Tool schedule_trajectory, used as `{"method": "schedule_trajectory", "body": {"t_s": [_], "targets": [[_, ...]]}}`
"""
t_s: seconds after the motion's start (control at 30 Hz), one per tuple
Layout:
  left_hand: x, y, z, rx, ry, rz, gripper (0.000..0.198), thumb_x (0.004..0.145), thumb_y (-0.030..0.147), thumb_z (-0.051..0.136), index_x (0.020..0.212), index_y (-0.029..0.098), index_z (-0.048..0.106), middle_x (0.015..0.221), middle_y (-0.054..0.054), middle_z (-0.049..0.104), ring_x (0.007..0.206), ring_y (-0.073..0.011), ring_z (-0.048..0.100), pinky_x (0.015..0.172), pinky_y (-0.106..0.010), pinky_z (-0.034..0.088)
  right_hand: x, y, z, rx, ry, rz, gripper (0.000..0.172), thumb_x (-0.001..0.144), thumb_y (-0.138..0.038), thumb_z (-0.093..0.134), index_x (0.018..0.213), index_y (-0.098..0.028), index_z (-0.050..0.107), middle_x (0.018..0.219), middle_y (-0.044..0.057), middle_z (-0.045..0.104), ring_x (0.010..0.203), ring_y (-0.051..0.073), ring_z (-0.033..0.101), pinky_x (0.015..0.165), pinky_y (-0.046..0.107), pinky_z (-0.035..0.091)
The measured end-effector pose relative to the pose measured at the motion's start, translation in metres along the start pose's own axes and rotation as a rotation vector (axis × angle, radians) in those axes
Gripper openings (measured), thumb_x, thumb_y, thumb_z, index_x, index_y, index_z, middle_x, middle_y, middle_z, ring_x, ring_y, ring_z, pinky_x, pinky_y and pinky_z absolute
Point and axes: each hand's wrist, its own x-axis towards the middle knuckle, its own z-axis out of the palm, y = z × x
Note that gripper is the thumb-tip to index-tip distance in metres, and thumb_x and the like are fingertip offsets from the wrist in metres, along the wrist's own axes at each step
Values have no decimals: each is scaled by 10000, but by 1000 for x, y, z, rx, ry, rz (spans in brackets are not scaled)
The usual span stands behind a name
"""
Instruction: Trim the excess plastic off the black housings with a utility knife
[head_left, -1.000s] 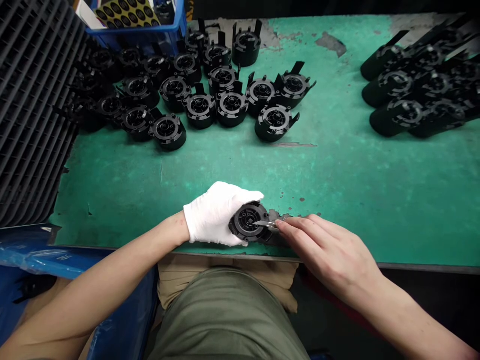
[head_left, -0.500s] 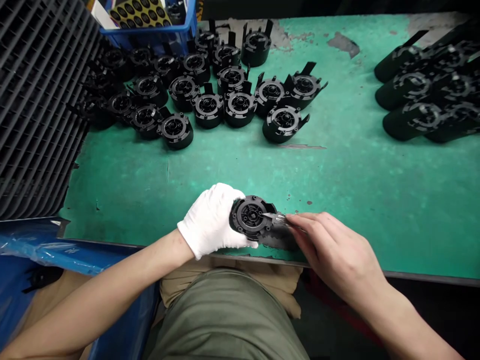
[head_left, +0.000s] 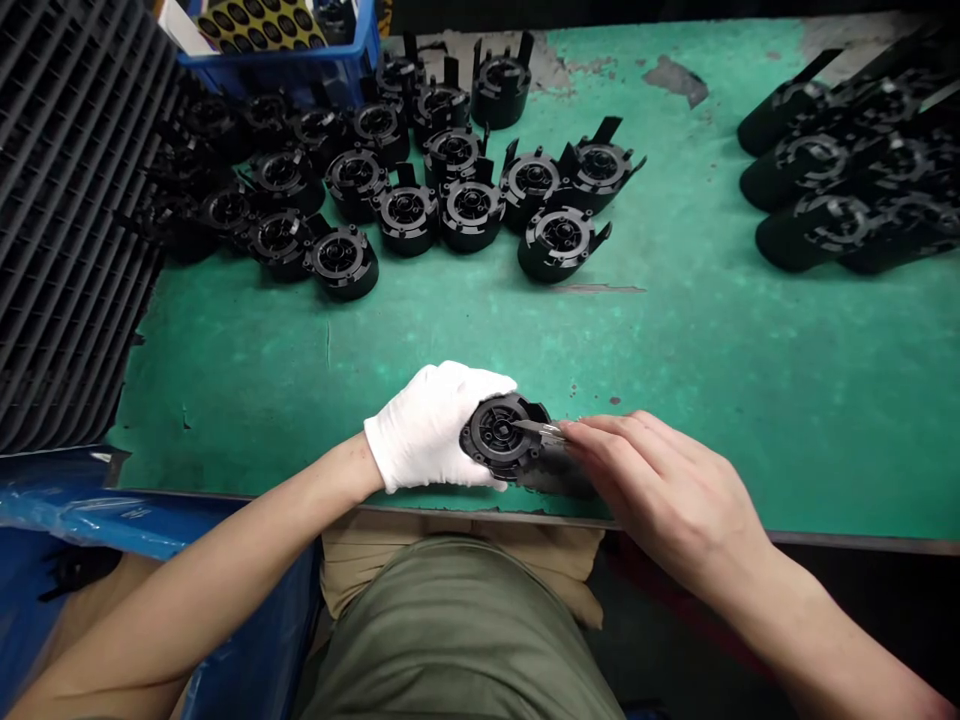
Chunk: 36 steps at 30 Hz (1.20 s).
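My left hand (head_left: 431, 425), in a white glove, is wrapped round a round black plastic part (head_left: 504, 437) at the near edge of the green table (head_left: 675, 360). My bare right hand (head_left: 660, 490) pinches a small metal blade (head_left: 541, 430) whose tip rests on the face of that part. The two hands meet over the part, just above the table edge.
Several like black parts (head_left: 420, 180) lie clustered at the back left. A second group of black parts (head_left: 847, 170) lies at the back right. A black ribbed tray (head_left: 67, 220) stands on the left, a blue bin (head_left: 300, 40) behind it. Blue plastic (head_left: 112, 510) hangs at the near left.
The part has been turned slightly in my left hand and the blade tip has shifted across its face. Both hands stay at the same spot by the table edge.
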Motion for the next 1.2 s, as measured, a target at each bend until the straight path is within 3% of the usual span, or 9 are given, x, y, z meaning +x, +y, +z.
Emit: {"method": "schedule_trajectory", "body": {"t_s": [0.5, 0.87, 1.03, 1.13, 1.2], "targets": [[0, -3, 3, 0, 21, 11, 491, 682, 512, 972, 1025, 266, 722, 977, -27, 823, 922, -318, 810, 778, -376, 543, 6, 1, -10, -88, -114, -71, 407, 999, 34, 626, 1396, -56, 620, 1159, 170, 784, 907, 250, 672, 836, 414, 583], [-1, 0, 4, -34, 15, -3, 404, 746, 462, 932, 1053, 270, 752, 987, -33, 827, 918, -304, 805, 819, -376, 568, 5, -12, -10, -174, -79, -92, 365, 1011, 50, 575, 1362, -30, 632, 1113, 176, 787, 892, 254, 668, 804, 398, 570], [-2, -4, 5, -30, 39, 7, 510, 718, 518, 979, 1094, 253, 760, 1041, -47, 819, 991, -305, 792, 866, -381, 582, 3, -14, -10, -166, -74, -68, 361, 1004, 38, 608, 1358, -29, 634, 1119, 182, 788, 905, 262, 675, 805, 409, 567], [-7, 2, 13, -71, 124, -24, 537, 730, 588, 998, 1071, 247, 761, 1006, -44, 803, 977, -296, 784, 884, -400, 598, 2, -5, -12, -71, -40, -33, 337, 1010, -11, 671, 1340, -69, 643, 1117, 158, 781, 896, 241, 677, 812, 392, 565], [-17, 8, 25, -59, 296, -90, 592, 717, 596, 1022, 1100, 246, 737, 1070, -63, 794, 1029, -307, 776, 932, -435, 611, 1, 2, -13, -37, 8, 25, 319, 1012, -33, 693, 1322, -98, 652, 1118, 142, 775, 905, 232, 681, 804, 373, 556]]}}
